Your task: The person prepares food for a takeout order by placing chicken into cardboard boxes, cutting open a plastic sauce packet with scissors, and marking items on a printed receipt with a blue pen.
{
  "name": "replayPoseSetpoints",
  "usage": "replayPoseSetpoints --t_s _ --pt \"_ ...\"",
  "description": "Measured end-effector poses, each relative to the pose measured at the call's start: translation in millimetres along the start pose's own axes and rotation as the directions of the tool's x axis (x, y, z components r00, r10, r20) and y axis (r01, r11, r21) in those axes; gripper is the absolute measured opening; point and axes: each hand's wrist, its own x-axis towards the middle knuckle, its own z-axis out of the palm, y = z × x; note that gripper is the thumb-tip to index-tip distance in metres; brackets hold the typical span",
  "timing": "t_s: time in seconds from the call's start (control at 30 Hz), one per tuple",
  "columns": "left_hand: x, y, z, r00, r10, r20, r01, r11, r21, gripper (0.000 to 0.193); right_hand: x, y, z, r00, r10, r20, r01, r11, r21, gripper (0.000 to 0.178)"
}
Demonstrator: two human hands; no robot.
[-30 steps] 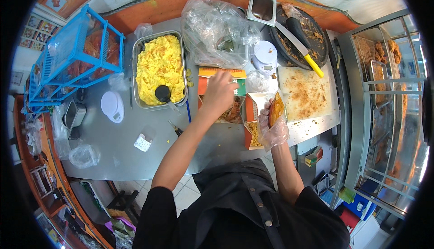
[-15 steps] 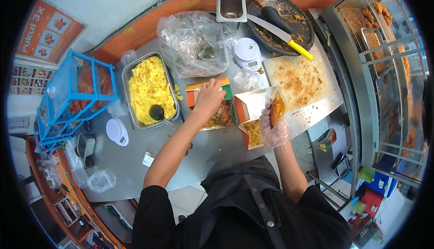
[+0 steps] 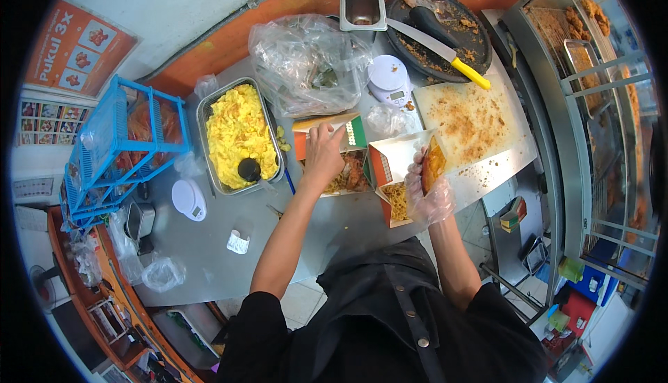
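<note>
My bare left hand (image 3: 324, 157) is bent over the raised lid of an orange, white and green takeaway box (image 3: 355, 137), its fingers curled at the lid. Browned meat pieces (image 3: 358, 174) lie in that box, partly under my hand. My right hand (image 3: 426, 198), in a clear plastic glove, grips a flat, glossy orange-brown piece (image 3: 435, 163) whose kind I cannot make out. It is held up beside the open lid of a second takeaway box (image 3: 393, 157), which contains yellow noodles (image 3: 397, 201).
Scrambled egg with a black-ended utensil fills a metal tray (image 3: 205, 129) on the left. Behind are a big plastic bag (image 3: 306, 63), a kitchen scale (image 3: 388, 77) and a yellow-handled knife (image 3: 431, 43) across a dark round board. A crumb-covered cutting board (image 3: 511, 143) lies right, near a glass display cabinet (image 3: 577, 105).
My left hand has shifted slightly toward me, showing more of the meat. The right hand still holds the orange-brown piece. The view has shifted a little.
</note>
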Motion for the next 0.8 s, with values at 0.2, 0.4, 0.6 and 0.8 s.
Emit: replayPoseSetpoints --t_s 0.2,0.4,0.6,0.8 --pt "7.9 4.3 -9.2 0.998 0.060 -0.006 -0.060 0.998 -0.001 0.043 -1.8 -5.4 -10.4 0.999 -0.031 -0.024 0.030 0.999 -0.012 0.019" --pt "-6.9 -6.2 -12.6 0.981 0.155 0.121 -0.164 0.984 0.070 0.020 -2.3 -2.1 -9.9 0.999 -0.001 0.032 0.001 1.000 -0.006 0.022" --pt "-59.8 24.1 -81.1 0.897 -0.185 0.402 0.152 0.982 0.113 0.016 -4.9 3.3 -17.3 0.999 0.036 0.031 -0.033 0.997 -0.074 0.024" --pt "-83.7 66.4 -57.8 0.928 -0.280 0.246 0.365 0.549 -0.752 0.043 7.9 50.4 13.1 0.994 -0.043 -0.100 0.005 0.938 -0.347 0.021"
